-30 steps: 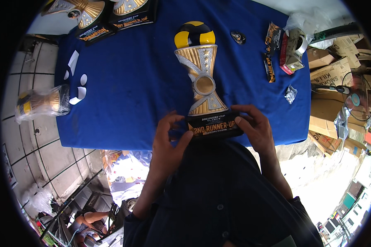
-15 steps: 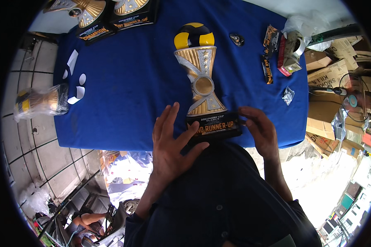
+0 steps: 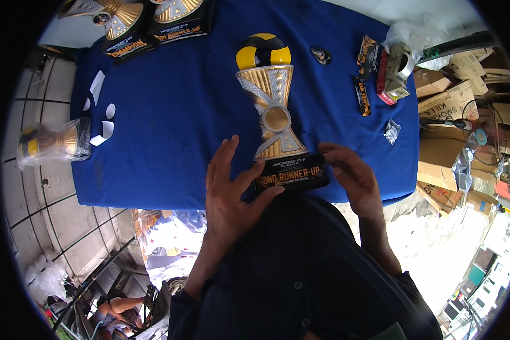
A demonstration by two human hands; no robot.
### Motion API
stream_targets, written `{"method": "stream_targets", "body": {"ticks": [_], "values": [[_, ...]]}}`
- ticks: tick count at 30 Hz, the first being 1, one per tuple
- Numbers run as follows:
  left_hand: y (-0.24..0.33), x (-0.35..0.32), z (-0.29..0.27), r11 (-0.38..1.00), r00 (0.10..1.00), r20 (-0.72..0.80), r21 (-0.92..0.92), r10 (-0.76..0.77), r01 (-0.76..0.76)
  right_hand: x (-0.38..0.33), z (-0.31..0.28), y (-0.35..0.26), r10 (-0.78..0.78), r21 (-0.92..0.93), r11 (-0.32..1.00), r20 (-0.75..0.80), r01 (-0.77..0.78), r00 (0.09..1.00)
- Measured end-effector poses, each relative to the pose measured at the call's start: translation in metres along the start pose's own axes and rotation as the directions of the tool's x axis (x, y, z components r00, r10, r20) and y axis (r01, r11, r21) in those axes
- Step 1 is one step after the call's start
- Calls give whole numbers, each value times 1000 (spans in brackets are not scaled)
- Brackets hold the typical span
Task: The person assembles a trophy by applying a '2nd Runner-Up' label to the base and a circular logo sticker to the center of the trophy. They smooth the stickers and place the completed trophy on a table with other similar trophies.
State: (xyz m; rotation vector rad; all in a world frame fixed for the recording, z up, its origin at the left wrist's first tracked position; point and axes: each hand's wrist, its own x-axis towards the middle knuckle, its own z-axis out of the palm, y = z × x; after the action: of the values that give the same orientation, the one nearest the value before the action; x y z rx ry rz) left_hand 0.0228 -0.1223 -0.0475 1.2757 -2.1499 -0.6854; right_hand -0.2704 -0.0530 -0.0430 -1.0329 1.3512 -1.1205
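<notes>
A trophy (image 3: 273, 93) lies on the blue-covered table in front of me. It has a black-and-yellow ball on top, a gold-and-silver column with a round recess, and a black base. On the base's front is a label (image 3: 290, 175) with orange lettering. My left hand (image 3: 226, 190) is open at the base's left side, its thumb and index fingertips touching the base edge, the other fingers stretched out. Bent fingers of my right hand (image 3: 354, 178) grip the base's right edge near its upper corner, thumb close to the index finger.
Two more trophies (image 3: 124, 25) stand at the far left. White paper cutouts (image 3: 102, 133) lie left, near a plastic-wrapped trophy (image 3: 54, 141). On the right are printed label strips (image 3: 362, 96), a tape roll (image 3: 405, 65), a small clear packet (image 3: 391, 131) and a round emblem (image 3: 321, 55). Cardboard boxes (image 3: 439, 158) lie beyond.
My left thumb and index finger have drawn back left, uncovering the label's left end. The right fingers have moved slightly left over the base's corner. The view has shifted a little.
</notes>
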Motion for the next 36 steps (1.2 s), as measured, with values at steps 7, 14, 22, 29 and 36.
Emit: {"method": "stream_targets", "body": {"ticks": [7, 14, 22, 29, 36], "values": [[4, 10, 2, 999, 1000, -15, -43, 27, -27, 8, 8, -18, -125, -165, 977, 70, 135, 990], [-21, 14, -7, 861, 951, 176, -405, -256, 307, 31, 53, -34, -374, -598, 671, 239, 439, 896], [-22, 15, -11, 824, 937, 213, -450, -277, 345, 54, 74, -34, -415, -610, 562, 377, 559, 828], [-23, 16, -10, 839, 943, 209, -435, -259, 327, 46, 48, -45, -372, -565, 640, 366, 521, 853], [-28, 10, -9, 841, 944, 210, -433, -256, 324, 41, -62, -30, -442, 113, 893, 39, 436, 896]]}}
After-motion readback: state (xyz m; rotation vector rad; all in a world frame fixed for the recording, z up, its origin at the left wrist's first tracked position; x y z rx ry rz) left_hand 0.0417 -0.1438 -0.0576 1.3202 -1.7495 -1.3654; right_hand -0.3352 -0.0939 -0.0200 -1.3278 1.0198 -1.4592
